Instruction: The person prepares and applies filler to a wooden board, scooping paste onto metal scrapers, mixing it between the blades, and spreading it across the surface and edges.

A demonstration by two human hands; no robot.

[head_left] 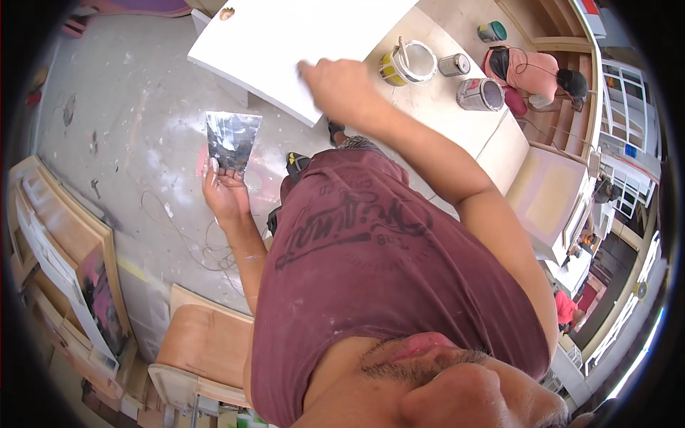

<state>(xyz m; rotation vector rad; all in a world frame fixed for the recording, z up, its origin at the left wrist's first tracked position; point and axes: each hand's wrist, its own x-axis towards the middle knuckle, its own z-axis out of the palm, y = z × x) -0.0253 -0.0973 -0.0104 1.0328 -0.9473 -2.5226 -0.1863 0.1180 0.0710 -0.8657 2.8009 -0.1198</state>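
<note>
My left hand (227, 198) grips the lower edge of a metal putty spreader (232, 140), a flared, shiny plate with whitish smears on it. It is held over the grey floor, to the left of a white panel (285, 50). My right hand (339, 89) reaches across to the panel's near right part, its fingers closed and slightly blurred. A thin dark edge shows below the fingertips, but I cannot make out what it is. A small brown spot (227, 13) marks the panel's far left corner.
Right of the panel, a pale board surface holds a yellow-labelled bucket (408, 64) with a stick in it, a small tin (454, 65) and a larger can (480, 94). Beyond them crouches a person (535, 73) in a pink shirt. Wooden frames (71, 250) stand left; a cable (200, 250) lies on the floor.
</note>
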